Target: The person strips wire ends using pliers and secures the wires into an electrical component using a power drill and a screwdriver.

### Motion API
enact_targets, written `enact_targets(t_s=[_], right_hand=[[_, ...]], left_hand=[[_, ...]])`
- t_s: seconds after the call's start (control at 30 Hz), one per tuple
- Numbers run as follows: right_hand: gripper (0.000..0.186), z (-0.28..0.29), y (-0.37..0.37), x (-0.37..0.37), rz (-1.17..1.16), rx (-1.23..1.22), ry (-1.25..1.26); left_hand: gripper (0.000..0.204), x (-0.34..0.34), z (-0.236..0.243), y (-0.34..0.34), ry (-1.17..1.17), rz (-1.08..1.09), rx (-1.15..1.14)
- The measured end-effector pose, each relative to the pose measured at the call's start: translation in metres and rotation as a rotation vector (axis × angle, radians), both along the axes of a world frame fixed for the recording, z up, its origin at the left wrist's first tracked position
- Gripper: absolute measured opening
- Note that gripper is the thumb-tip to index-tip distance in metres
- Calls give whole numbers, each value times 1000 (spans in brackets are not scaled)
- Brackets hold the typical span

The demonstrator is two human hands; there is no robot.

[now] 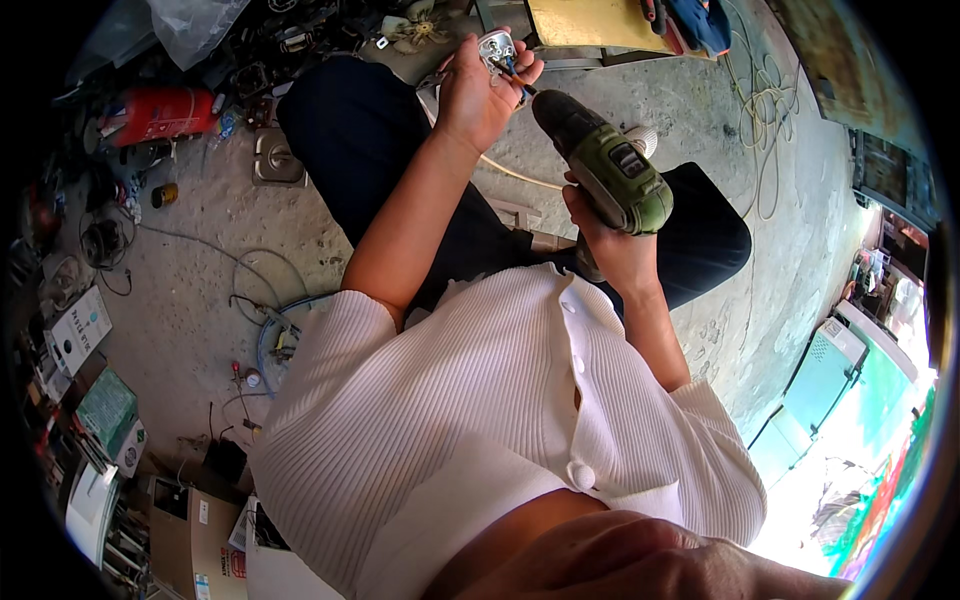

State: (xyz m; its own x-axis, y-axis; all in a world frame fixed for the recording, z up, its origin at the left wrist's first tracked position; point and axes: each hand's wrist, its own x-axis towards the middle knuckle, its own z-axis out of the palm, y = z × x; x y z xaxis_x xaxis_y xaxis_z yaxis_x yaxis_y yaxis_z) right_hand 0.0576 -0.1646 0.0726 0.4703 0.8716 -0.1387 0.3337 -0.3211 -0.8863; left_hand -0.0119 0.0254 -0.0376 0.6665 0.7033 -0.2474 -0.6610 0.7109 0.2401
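Observation:
My left hand is raised at the top of the view, its fingers closed round a small silvery metal part with a rounded end, screw-like fittings and short coloured wires. A green and black cordless drill is in my right hand, which wraps round its grip. The drill's chuck points up and left toward the metal part. Its tip is close to the fingers of my left hand; whether it touches the part I cannot tell. Most of the drill's grip is hidden behind its body and my hand.
A yellow-topped bench stands at the far side. At the left lie a red cylinder, a metal lid and heaped parts. Loose cable coils on the floor at right. Cardboard boxes stand at lower left.

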Motion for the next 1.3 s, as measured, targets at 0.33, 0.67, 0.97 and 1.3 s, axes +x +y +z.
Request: enact_targets(t_s=[0.33,0.67,0.97,1.3], right_hand=[[19,12,8,-4,66,63,-238],[21,15,11,-7,147,85,-320],[17,21,12,-11,68,26,-266],[16,21,14,-10,106,49,-361]], left_hand=[[37,5,8,-7,98,84,47],[41,7,4,-12,115,160,80],[42,7,3,-13,108,171,85],[42,8,6,-11,124,190,45]])
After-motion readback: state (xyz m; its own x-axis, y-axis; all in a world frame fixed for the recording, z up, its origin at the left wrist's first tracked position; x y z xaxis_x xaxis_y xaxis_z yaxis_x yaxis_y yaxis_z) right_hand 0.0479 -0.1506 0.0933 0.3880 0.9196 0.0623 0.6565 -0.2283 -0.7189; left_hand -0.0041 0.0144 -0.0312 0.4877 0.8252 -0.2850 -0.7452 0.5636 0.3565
